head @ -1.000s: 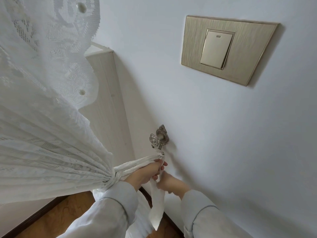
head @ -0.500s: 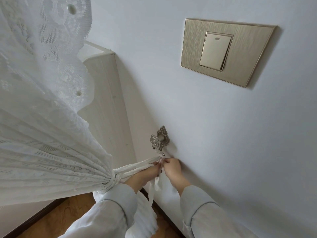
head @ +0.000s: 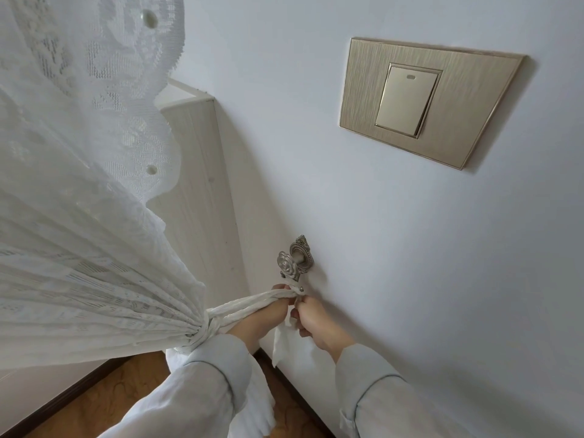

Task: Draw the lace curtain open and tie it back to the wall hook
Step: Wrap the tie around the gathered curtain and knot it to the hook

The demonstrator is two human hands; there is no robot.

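White wall (head: 410,248) fills the right of frame, brushed-gold light switch (head: 410,99) upper right, wood floor (head: 104,403) at bottom. Lace curtain (head: 79,248) gathered at left, bunched at lower centre by a white tie-back (head: 246,306) running to the ornate metal wall hook (head: 292,262) at centre. Left hand (head: 268,314) grips the tie-back just under the hook; right hand (head: 311,324) beside it pinches the loose end. Hands nearly touching.

Curtain (head: 79,263) left; hook (head: 292,263) on wall (head: 410,248), below switch (head: 407,99).
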